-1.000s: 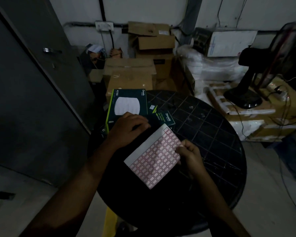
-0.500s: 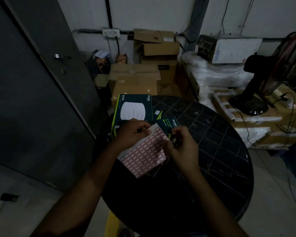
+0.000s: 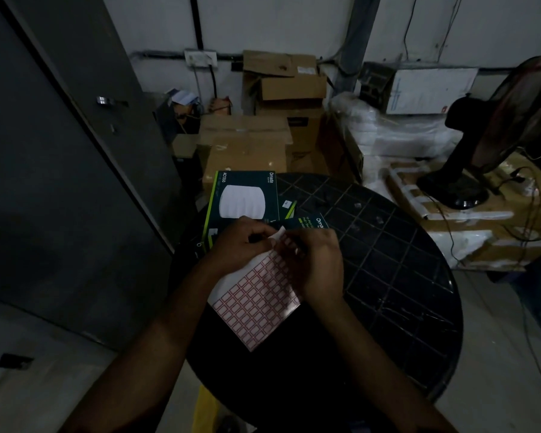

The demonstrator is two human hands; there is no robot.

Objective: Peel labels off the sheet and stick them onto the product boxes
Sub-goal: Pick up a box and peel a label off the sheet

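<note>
A white sheet of red-bordered labels (image 3: 253, 303) is held above the round black table (image 3: 388, 276). My left hand (image 3: 242, 245) grips the sheet's top left edge. Over the sheet's upper right part, my right hand (image 3: 317, 267) has its fingertips pinched at the top corner, which curls up white. Behind the hands lie dark green product boxes: a large one with a white round device pictured (image 3: 244, 198) and a smaller one (image 3: 310, 222) partly hidden by my right hand. Whether a label is lifted I cannot tell.
Brown cardboard boxes (image 3: 247, 145) are stacked beyond the table against the wall. A black standing fan (image 3: 481, 151) rests on packages at the right. A grey door (image 3: 60, 151) stands at the left. Cables trail over the floor at the right.
The sheet has swung from lying flat toward the right to being held between both hands. My right hand moved from its right edge up to its top corner, close to my left hand.
</note>
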